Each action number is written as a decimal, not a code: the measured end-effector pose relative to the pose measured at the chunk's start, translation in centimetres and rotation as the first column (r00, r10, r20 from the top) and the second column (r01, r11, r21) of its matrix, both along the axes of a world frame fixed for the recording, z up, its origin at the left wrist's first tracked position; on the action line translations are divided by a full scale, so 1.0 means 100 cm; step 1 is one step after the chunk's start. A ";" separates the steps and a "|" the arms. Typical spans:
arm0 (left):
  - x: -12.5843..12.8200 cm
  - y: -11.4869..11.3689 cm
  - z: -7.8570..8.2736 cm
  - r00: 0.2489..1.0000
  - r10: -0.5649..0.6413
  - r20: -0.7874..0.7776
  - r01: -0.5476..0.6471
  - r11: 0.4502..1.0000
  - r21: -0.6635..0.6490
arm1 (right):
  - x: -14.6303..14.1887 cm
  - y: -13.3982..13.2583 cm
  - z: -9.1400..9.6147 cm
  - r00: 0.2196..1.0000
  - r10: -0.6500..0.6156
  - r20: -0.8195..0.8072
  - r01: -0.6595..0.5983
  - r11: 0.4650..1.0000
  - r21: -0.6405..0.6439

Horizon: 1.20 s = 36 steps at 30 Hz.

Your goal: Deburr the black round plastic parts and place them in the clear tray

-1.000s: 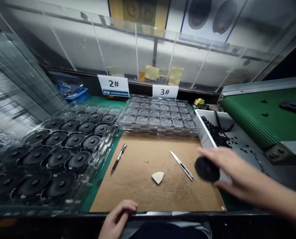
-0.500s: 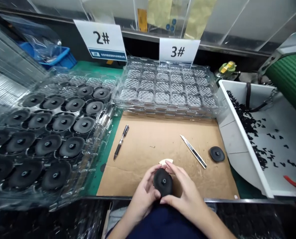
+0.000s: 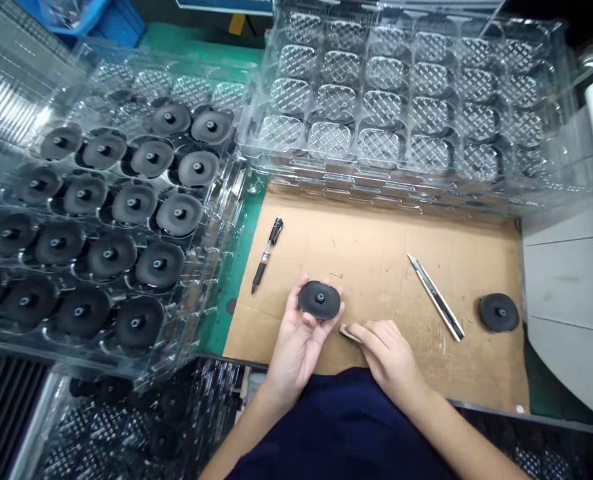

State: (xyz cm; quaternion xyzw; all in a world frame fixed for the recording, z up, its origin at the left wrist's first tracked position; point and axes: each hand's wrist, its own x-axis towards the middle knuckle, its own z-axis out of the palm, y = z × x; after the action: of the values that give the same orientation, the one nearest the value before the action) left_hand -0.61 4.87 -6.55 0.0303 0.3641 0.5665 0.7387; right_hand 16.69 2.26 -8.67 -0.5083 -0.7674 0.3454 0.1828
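Observation:
A black rounded disc with a small central stem (image 3: 319, 300) rests in my left hand (image 3: 299, 347), fingers curled around its rim and the stem facing up. My right hand (image 3: 389, 350) is just to the right, low over the cardboard sheet (image 3: 371, 250). Its fingers are closed on a thin pale flat piece (image 3: 350, 333), mostly covered by the fingers. A second black disc (image 3: 499, 313) lies alone near the cardboard's right side. Many similar discs sit stem-up in the clear plastic tray (image 3: 226, 247) at the left.
On the cardboard lie a pen (image 3: 266, 257) and a slim utility knife (image 3: 435, 297). Behind it stands a stack of clear compartment trays (image 3: 356, 163). A white bin (image 3: 561, 287) borders the right side, and a blue bin (image 3: 119, 23) stands back left.
My hands have separated. The left has carried the disc up and away from the right, which now holds the pale piece apart from it. The view has shifted downward and left.

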 end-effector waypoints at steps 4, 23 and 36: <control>0.002 0.003 -0.005 1.000 0.007 -0.009 -0.007 1.000 0.008 | 0.003 0.026 0.017 0.991 -0.086 -0.105 0.068 0.985 -0.160; 0.007 0.005 -0.022 0.989 0.017 -0.146 -0.017 1.000 0.006 | -0.028 0.064 0.031 0.969 -0.138 -0.203 0.096 0.974 -0.207; 0.006 0.003 -0.030 0.982 0.022 -0.187 -0.004 0.996 0.092 | -0.035 0.049 0.028 0.958 -0.226 -0.178 0.212 0.973 -0.092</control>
State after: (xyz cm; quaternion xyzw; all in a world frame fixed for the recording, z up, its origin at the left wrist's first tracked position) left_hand -0.04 5.13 -9.51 0.1150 0.4060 0.5819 0.6952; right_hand 13.16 7.12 -5.87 -0.5616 -0.6729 0.3967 0.2728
